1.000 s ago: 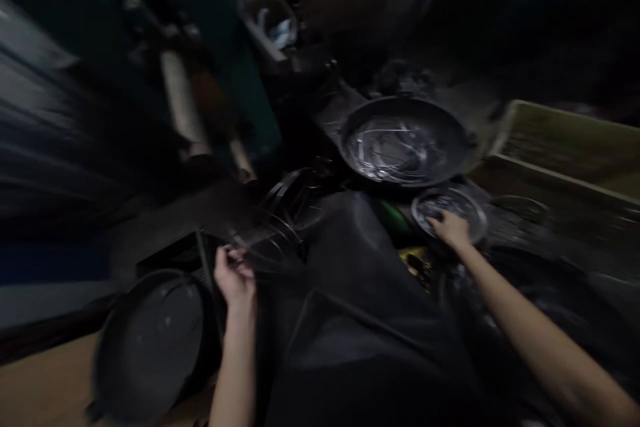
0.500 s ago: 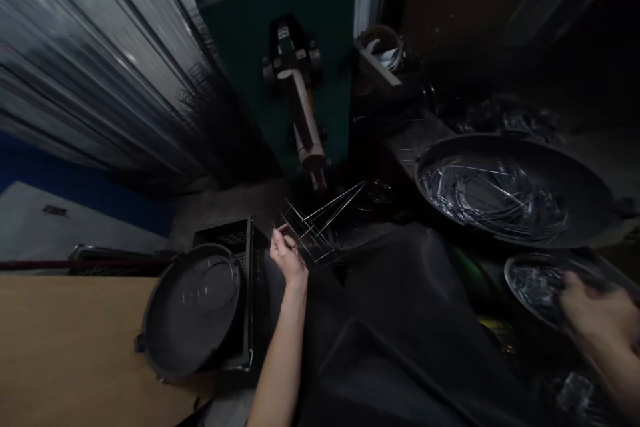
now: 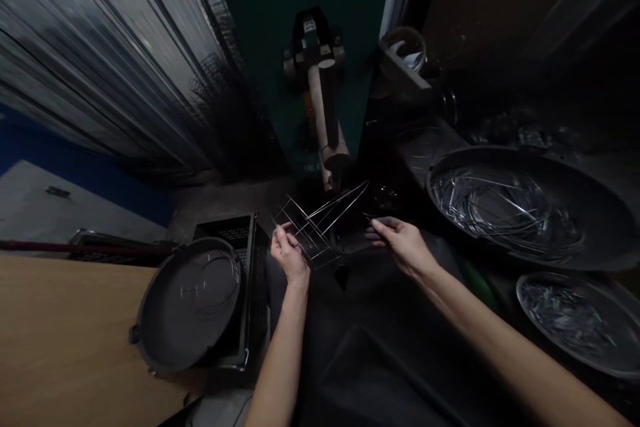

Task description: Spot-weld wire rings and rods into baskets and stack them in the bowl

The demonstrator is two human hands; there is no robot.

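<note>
My left hand (image 3: 289,257) is closed on the near edge of a small wire frame (image 3: 317,225) made of thin metal rods, held under the tip of a machine arm (image 3: 325,121). My right hand (image 3: 403,244) reaches in from the right, fingers pinched together near the frame's right side; what it holds, if anything, is too small to make out. A dark cloth (image 3: 380,340) covers my lap below both hands.
A large dark pan (image 3: 530,210) of loose metal wires stands at right, with a smaller dish (image 3: 575,320) of small metal pieces nearer me. A round dark basin (image 3: 187,303) sits on a black crate (image 3: 235,240) at left, beside a wooden surface (image 3: 60,333). Corrugated metal sheeting fills the upper left.
My right hand left the small dish at right and came to the wire frame. The view swung left, then steadied; my left hand stayed closed on the frame.
</note>
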